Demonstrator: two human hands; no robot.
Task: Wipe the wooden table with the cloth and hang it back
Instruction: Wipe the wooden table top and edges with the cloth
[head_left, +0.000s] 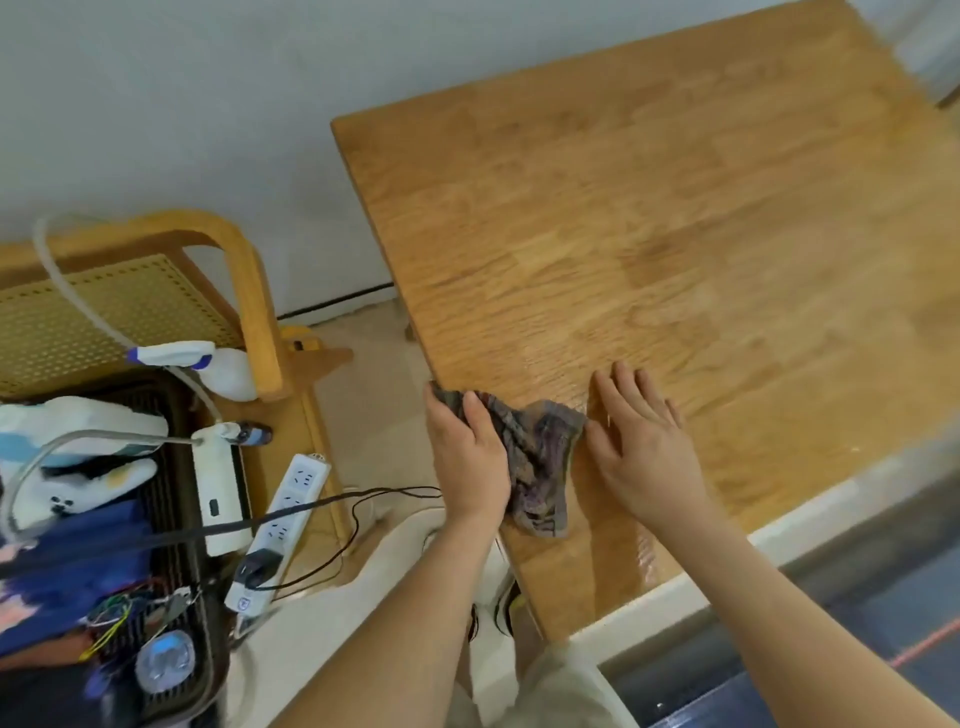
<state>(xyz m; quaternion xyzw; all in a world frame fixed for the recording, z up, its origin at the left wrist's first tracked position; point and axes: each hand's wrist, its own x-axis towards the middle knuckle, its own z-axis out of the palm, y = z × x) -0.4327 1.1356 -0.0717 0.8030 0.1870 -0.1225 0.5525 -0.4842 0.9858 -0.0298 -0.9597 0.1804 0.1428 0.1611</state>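
left hand (467, 457) gripping crumpled plaid cloth (543, 457) | right hand (644, 452) spread flat on glossy wood-grain table (675, 234)

Your left hand (467, 457) grips the crumpled cloth (543, 457) at the left edge of the table (675, 208). Your right hand (644, 452) lies flat on the wood, fingers straight, just beside the cloth. Left of the table, lower down: power strip (280, 519), spray bottle (208, 364).
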